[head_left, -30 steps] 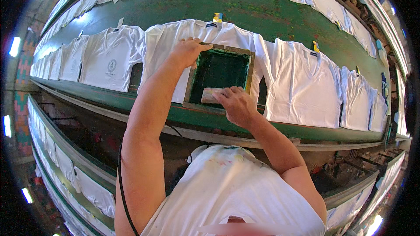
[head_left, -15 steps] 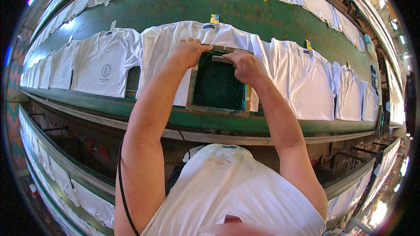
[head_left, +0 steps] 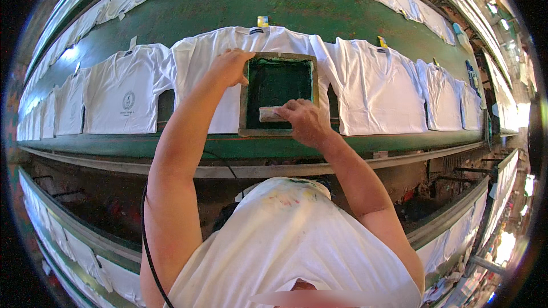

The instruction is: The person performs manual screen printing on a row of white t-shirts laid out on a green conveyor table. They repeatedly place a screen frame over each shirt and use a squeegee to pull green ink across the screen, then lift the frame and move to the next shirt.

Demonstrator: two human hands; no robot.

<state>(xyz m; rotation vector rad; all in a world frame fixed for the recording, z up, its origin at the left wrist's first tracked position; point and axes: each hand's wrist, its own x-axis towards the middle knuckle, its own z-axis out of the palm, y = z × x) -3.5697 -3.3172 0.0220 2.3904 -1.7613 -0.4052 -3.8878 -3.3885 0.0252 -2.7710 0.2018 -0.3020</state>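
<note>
A wooden screen-printing frame (head_left: 243,115) with dark green mesh lies on a white V-neck T-shirt (head_left: 197,60). My left hand (head_left: 230,67) grips the frame's far left corner, thumb bent over its edge. Inside the frame, close to its near side, my right hand (head_left: 308,123) is closed on a pale, flat squeegee (head_left: 268,114) that rests on the mesh. The shirt's middle is hidden beneath the frame. Just left lies another white T-shirt (head_left: 120,94) with a small dark round print on its front.
The long green table (head_left: 222,8) carries a row of white shirts on each side, with small yellow-and-blue tags (head_left: 262,21) at several collars. A pale rail (head_left: 257,170) runs along its near edge. More shirt-covered tables stand behind at both sides. A black cable (head_left: 145,234) hangs by my left arm.
My right hand has drawn the squeegee from the far end of the frame toward its near side. My left hand stays at the far left corner. The whole view has shifted slightly.
</note>
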